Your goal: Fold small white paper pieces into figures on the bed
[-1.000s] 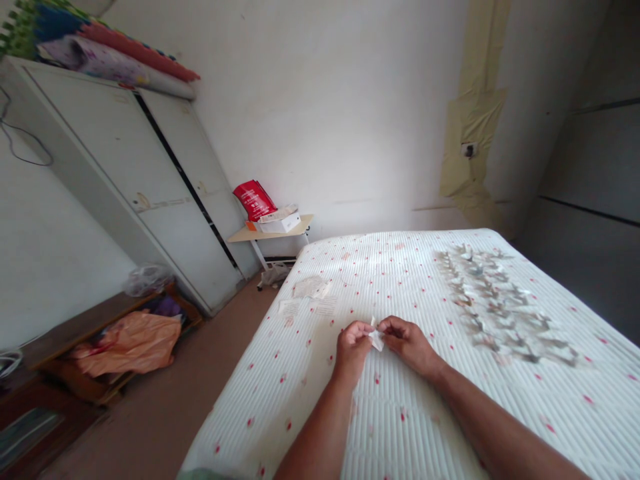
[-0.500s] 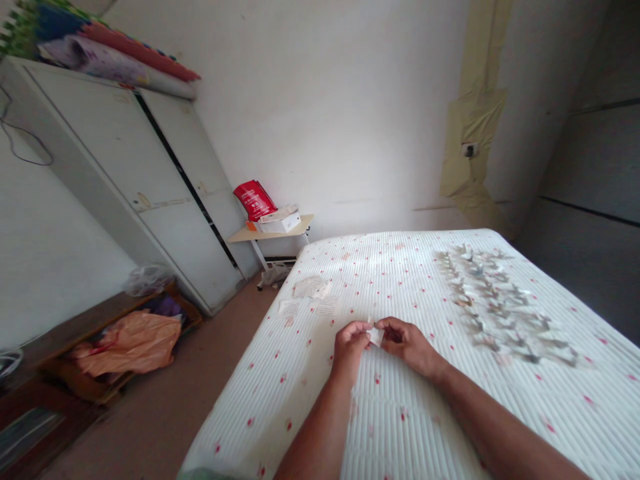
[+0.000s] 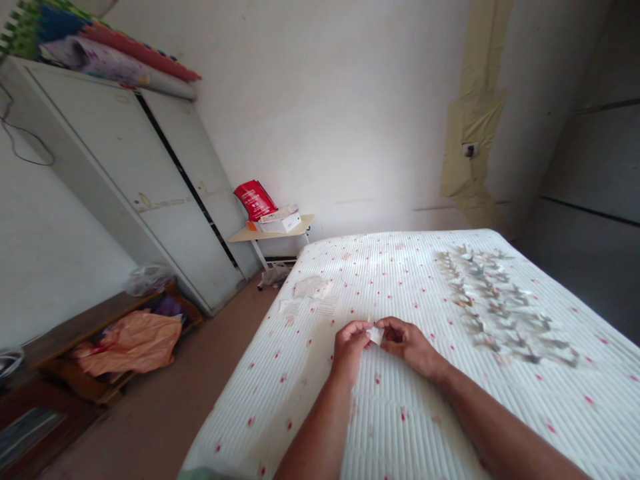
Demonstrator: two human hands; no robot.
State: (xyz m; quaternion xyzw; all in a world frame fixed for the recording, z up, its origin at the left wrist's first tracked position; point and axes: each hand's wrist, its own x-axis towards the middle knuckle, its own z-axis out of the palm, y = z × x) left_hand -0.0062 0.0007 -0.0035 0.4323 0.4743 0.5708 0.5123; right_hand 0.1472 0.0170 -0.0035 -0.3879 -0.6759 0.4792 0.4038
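A small whitish piece of folded paper [image 3: 376, 335] is pinched between my two hands, above the near middle of the bed. My left hand [image 3: 352, 343] grips its left side between thumb and fingers. On its right side, my right hand [image 3: 404, 343] holds it with fingertips and thumb. The finer folds are too small to make out. To the right, several small folded paper figures [image 3: 493, 290] stand in rows on the bed; they look like paper cranes. Flat printed paper sheets [image 3: 313, 288] lie on the bed to the left, beyond my left hand.
The bed [image 3: 400, 413] has a ribbed white cover with red dots. Past its far left corner stands a small table [image 3: 273, 233] with a red bag [image 3: 255, 200] and a white box [image 3: 285, 220]. A grey cabinet [image 3: 125, 167] and an orange plastic bag [image 3: 133, 343] are at left.
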